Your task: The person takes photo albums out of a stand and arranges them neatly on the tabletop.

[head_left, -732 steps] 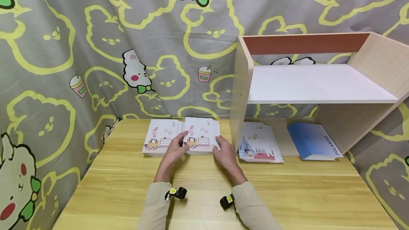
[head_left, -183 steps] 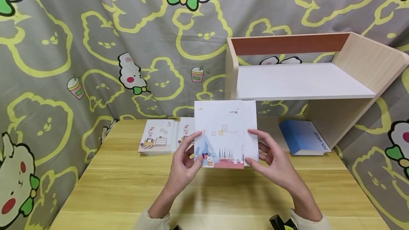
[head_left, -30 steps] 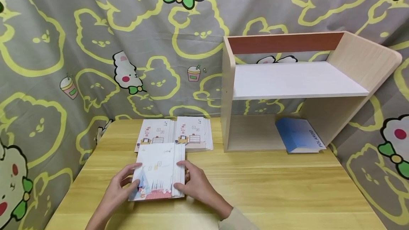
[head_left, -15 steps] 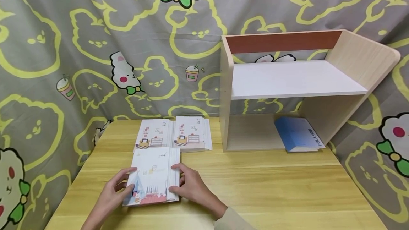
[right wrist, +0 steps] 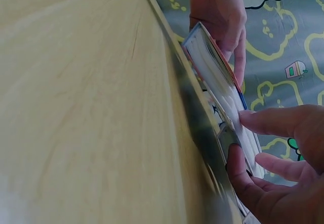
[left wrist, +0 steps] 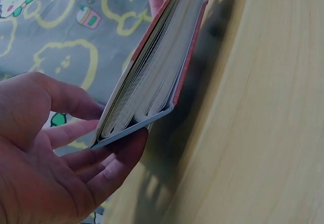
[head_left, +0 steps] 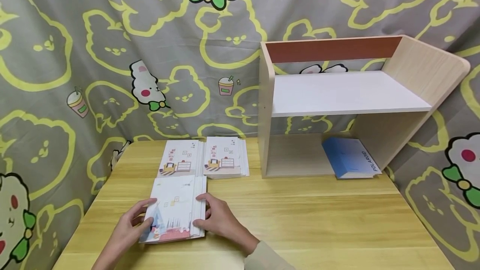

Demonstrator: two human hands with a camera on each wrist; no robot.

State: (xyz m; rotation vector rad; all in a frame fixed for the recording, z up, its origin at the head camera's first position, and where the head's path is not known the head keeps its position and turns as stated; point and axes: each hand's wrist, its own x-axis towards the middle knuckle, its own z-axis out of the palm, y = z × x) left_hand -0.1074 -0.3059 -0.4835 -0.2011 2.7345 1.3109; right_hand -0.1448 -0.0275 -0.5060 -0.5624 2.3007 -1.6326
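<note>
White from above, in the head view: gripping a book (head_left: 170,209) between left hand (head_left: 129,226) and right hand (head_left: 219,219), just in front of another book (head_left: 179,158), left of the shelf (head_left: 265,116). Left wrist view: holding the blue spine (left wrist: 157,118). Right wrist view: pinching the opposite page edge (right wrist: 249,144).

- A wooden table (head_left: 318,216) with yellowish grain is carrying everything.
- Toward its 11 o'clock, a left white book (head_left: 180,159) is lying flat, showing furniture drawings on its cover.
- At that one's 3 o'clock, a right white book (head_left: 223,157) with a similar cover is lying just beside it, its page edges fanning toward 3 o'clock.
- Toward 1 o'clock, a pale wooden shelf unit (head_left: 265,132) is standing on the tabletop, holding a white middle board (head_left: 348,93) across.
- On its bottom board (head_left: 296,153), toward 3 o'clock, a blue book (head_left: 350,157) lettered POLAROID is lying cover-up.
</note>
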